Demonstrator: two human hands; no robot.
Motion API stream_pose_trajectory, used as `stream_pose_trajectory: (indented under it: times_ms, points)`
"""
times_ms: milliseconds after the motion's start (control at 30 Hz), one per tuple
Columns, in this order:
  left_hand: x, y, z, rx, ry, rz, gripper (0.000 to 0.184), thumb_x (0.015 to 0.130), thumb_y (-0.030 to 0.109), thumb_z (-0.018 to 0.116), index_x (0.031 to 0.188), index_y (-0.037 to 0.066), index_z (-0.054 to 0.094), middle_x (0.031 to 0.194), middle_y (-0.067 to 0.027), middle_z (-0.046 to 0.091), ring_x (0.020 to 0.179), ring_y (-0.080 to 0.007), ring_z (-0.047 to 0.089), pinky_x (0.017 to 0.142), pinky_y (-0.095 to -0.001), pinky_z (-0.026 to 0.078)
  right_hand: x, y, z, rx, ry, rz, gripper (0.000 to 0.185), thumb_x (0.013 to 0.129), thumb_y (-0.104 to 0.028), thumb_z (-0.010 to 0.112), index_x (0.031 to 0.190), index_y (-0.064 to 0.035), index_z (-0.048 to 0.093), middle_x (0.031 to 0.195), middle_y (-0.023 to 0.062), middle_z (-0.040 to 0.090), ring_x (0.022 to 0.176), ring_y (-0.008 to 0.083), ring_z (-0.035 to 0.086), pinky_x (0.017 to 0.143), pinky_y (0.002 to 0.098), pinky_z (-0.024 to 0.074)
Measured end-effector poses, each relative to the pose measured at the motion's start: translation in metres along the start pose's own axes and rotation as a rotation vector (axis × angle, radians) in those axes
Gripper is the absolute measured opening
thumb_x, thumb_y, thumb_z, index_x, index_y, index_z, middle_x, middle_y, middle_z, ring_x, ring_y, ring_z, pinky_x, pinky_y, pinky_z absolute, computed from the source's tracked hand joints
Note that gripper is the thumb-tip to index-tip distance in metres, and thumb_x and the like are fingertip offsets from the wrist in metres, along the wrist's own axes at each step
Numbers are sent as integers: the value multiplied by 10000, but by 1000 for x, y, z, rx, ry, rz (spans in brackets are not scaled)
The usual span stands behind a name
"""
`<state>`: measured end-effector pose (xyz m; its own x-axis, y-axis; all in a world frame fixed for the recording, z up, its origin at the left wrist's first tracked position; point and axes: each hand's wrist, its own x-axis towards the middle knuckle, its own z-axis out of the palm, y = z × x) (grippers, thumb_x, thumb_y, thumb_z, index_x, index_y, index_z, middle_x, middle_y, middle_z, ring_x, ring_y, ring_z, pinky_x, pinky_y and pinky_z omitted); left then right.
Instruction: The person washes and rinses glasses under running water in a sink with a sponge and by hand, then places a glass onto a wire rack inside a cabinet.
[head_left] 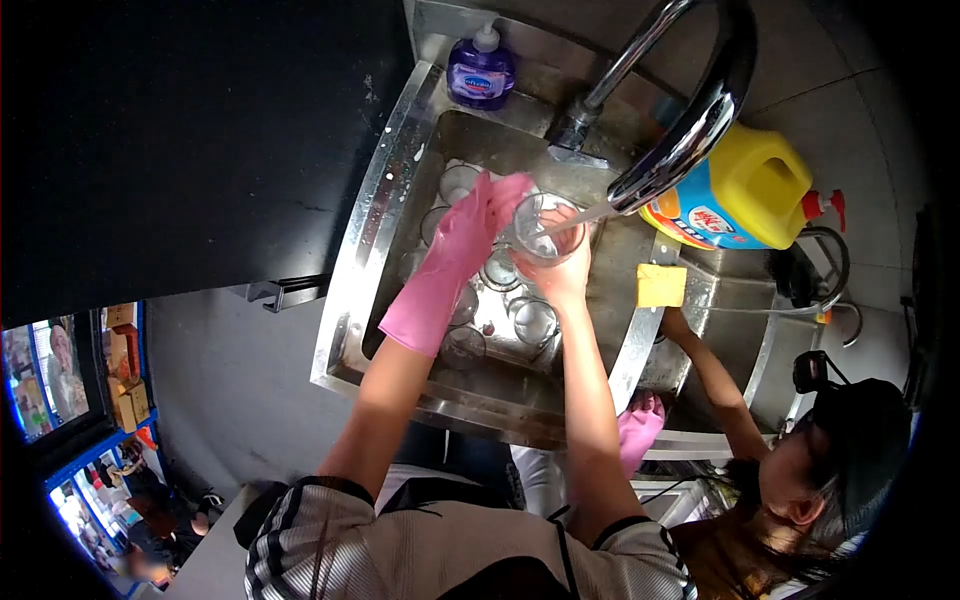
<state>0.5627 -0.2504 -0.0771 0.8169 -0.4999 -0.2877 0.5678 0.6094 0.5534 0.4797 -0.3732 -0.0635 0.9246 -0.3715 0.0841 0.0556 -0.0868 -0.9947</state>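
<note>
My right hand (562,270), bare, holds a clear drinking glass (531,246) over the steel sink (607,330). Water from the curved chrome faucet (690,140) runs down into the glass's mouth. A pink rubber glove covers my left hand (482,212), whose fingers stretch out beside the glass rim; they are slightly blurred, and I cannot tell whether they touch it. Below both hands, several more glasses stand on the sink bottom, among them one glass (533,320) near my right wrist and another glass (463,347) nearer the front.
A purple soap bottle (480,75) stands at the back ledge. To the right are a big yellow detergent jug (755,185) and a yellow sponge (661,286) on the divider. A co-worker in a dark cap (860,450) reaches toward the adjoining basin; a pink-gloved hand (640,430) shows there.
</note>
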Motion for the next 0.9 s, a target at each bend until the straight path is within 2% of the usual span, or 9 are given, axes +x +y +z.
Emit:
stream_pose_trajectory:
  times_ms: [100, 167, 233, 300, 367, 500, 667, 800, 900]
  points:
    - [-8, -10, -10, -20, 46, -107, 406, 925, 273, 441, 1252, 32, 438, 1162, -98, 564, 971, -186, 584, 793, -278, 493, 17, 8, 14, -294, 0, -252, 547, 530, -48, 820, 992, -16, 530, 1027, 62, 548, 1011, 193, 527, 886, 337, 424]
    - [-10, -22, -10, 23, 48, -109, 403, 921, 264, 446, 1250, 31, 440, 1163, -98, 565, 981, -188, 580, 801, -279, 489, 25, 8, 23, -171, 4, -88, 407, 551, -50, 805, 885, -20, 574, 1013, 62, 559, 1007, 199, 530, 867, 332, 430]
    - [-9, -34, -9, 69, 57, -88, 401, 917, 255, 451, 1249, 31, 442, 1163, -99, 565, 990, -190, 576, 809, -281, 486, 28, 5, 30, 158, 40, 67, 433, 565, -37, 786, 936, -16, 565, 1035, 86, 547, 980, 204, 534, 867, 328, 432]
    - [-7, -40, -6, 111, 65, -54, 398, 913, 247, 456, 1247, 30, 444, 1164, -99, 565, 1000, -191, 572, 818, -283, 483, 28, -10, 41, 384, 108, 17, 510, 557, -67, 795, 1000, -5, 550, 1068, 109, 532, 990, 216, 531, 869, 322, 429]
    - [-6, -46, -5, 139, 65, -43, 396, 909, 238, 461, 1245, 30, 446, 1165, -100, 565, 1010, -193, 568, 826, -285, 480, 29, -14, 38, -84, 19, -158, 685, 560, 72, 764, 1147, -3, 418, 1158, 106, 523, 1092, 190, 507, 953, 325, 413]
    - [-5, -51, 1, 182, 61, -14, 392, 901, 221, 471, 1242, 29, 450, 1167, -100, 566, 1029, -196, 560, 843, -288, 473, 9, -39, 24, -362, 97, -276, 759, 533, -63, 830, 1180, -23, 435, 1189, 111, 492, 1094, 228, 497, 951, 361, 401]
    - [-13, -73, 14, 235, 68, -3, 389, 890, 199, 483, 1238, 27, 455, 1169, -102, 566, 1054, -200, 550, 864, -293, 465, -11, -44, 1, -280, 85, -227, 1015, 513, -172, 871, 1317, -22, 271, 1213, 168, 473, 1110, 264, 484, 953, 383, 398]
    - [-27, -89, 25, 234, 63, -23, 387, 882, 182, 493, 1235, 26, 459, 1170, -102, 566, 1073, -203, 542, 881, -297, 458, -14, -52, -16, -478, 46, -50, 1036, 543, -168, 859, 1346, -10, 225, 1205, 178, 482, 1101, 273, 502, 964, 389, 395]
    - [-35, -88, 24, 195, 42, -76, 386, 876, 168, 500, 1233, 26, 462, 1172, -103, 567, 1088, -206, 537, 894, -299, 453, -19, -41, -21, -359, 43, -47, 1104, 536, -159, 862, 1382, -20, 168, 1216, 183, 474, 1127, 269, 489, 965, 384, 399]
